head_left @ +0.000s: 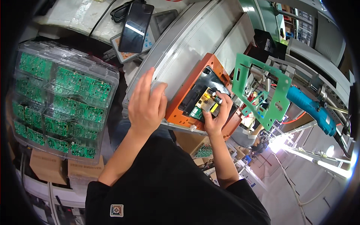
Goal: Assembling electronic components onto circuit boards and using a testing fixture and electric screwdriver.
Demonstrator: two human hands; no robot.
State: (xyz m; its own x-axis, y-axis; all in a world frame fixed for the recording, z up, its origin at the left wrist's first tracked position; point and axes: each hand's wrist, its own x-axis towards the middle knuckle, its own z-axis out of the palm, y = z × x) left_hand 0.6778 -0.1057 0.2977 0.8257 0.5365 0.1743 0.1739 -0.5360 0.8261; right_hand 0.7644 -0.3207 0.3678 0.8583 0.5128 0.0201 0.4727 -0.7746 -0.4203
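Note:
My right hand [217,117] pinches a small circuit board [205,100] with yellow, white and black components, thumb on the near side and fingers on the far side. The board is in or just over a black plastic housing [192,95]; whether it is fully seated cannot be made out. An orange fixture block [179,109] frames the housing. Beside the block's left edge, my left hand [147,106] is held with fingers stretched out and apart, holding nothing.
A clear tray of green circuit boards [62,99] is at left. A phone [135,28] lies on a control box behind. To the right stand a green plate [275,90] and a blue power screwdriver [309,108]. Cardboard boxes [45,165] sit lower left.

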